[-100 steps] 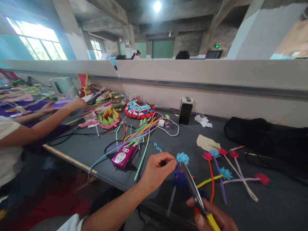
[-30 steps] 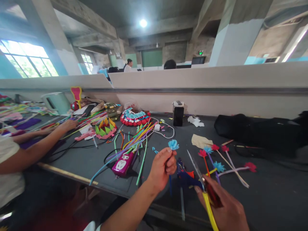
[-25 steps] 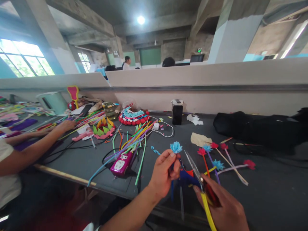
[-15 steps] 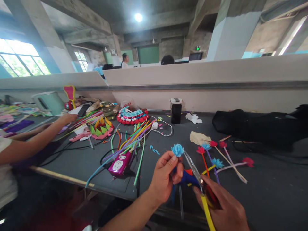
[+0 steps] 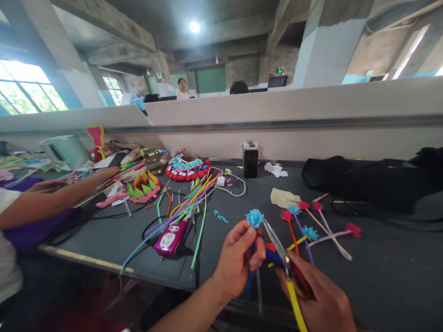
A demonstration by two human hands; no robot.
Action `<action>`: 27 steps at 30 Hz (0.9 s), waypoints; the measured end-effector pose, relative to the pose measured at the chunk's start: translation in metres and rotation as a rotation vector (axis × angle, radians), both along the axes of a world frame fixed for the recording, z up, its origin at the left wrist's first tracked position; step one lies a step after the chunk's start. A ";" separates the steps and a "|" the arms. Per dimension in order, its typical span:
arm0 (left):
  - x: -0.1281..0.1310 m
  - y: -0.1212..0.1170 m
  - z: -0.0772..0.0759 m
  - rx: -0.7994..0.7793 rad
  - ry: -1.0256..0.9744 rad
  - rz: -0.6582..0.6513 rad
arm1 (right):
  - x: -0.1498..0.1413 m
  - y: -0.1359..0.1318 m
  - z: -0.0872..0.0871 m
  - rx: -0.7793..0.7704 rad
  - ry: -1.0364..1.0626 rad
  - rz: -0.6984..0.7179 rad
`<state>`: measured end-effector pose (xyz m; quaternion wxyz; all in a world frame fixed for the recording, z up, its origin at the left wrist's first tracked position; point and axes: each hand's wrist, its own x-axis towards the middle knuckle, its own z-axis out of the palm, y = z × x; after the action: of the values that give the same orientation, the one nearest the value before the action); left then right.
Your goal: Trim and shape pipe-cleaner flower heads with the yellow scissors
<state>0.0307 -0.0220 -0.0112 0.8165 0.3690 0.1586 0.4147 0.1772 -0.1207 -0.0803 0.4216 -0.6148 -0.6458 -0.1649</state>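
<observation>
The left hand (image 5: 238,253) pinches the blue craft flower (image 5: 254,218) from below, above the table (image 5: 104,230); the right hand (image 5: 320,293) grips scissors (image 5: 278,246), points just beside it: steady the flower, snip lightly

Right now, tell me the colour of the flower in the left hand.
Light blue; the head view shows the flower best.

Scissor blades (image 5: 277,243) shiny metal; tabletop (image 5: 387,272) matt.
</observation>
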 end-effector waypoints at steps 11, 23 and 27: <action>0.001 -0.006 0.000 -0.045 0.006 0.022 | -0.004 -0.001 0.005 0.026 -0.044 -0.045; 0.000 -0.008 0.004 -0.111 0.059 0.075 | -0.006 -0.003 0.005 0.042 -0.116 -0.053; -0.001 -0.006 0.004 -0.110 0.080 0.064 | -0.005 -0.004 0.005 0.027 -0.119 -0.067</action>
<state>0.0299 -0.0284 -0.0076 0.8147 0.3348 0.2254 0.4163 0.1720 -0.1249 -0.0754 0.3850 -0.6194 -0.6466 -0.2236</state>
